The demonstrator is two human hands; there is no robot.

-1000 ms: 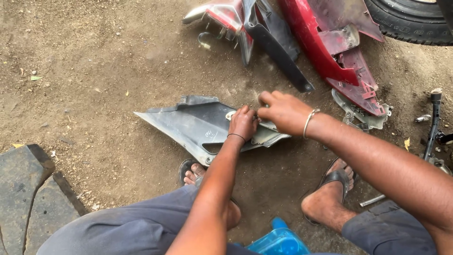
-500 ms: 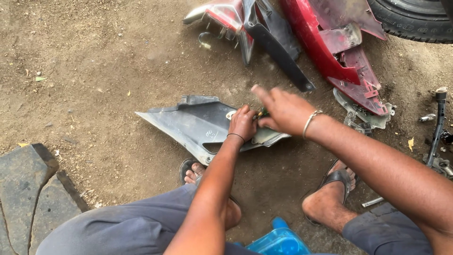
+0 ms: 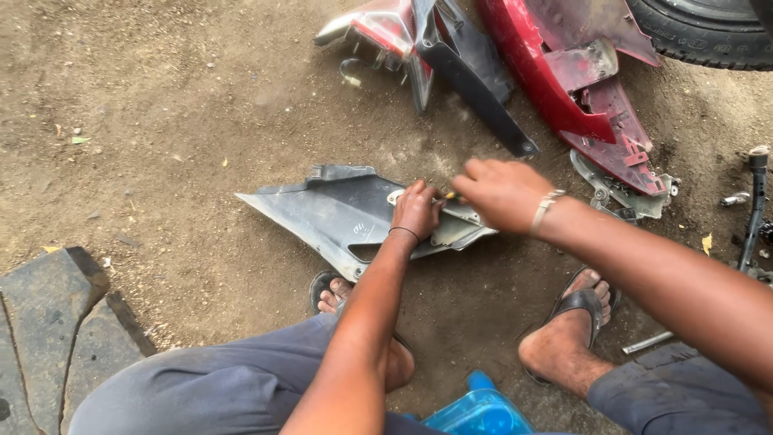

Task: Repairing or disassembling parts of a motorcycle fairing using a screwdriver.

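left hand (image 3: 415, 209) fisted on grey panel (image 3: 330, 213) | right hand (image 3: 501, 192) pinching small tool (image 3: 448, 196)

Two hands (image 3: 416, 211) (image 3: 503, 193) are counted, one grey panel (image 3: 330, 211), two red body panels (image 3: 564, 80) (image 3: 378, 24), one tyre (image 3: 700, 32), two sandals (image 3: 584, 302) (image 3: 326, 290).

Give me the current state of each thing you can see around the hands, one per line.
Grey panel: lying flat on the dirt, inner side up.
Left hand: pressed on the panel, fingers curled.
Right hand: over the panel's right end, pinching a small tool; tip hidden.
Red body parts: detached, piled on the ground.
Tyre: partly in view, top right.
Blue container: between the feet.
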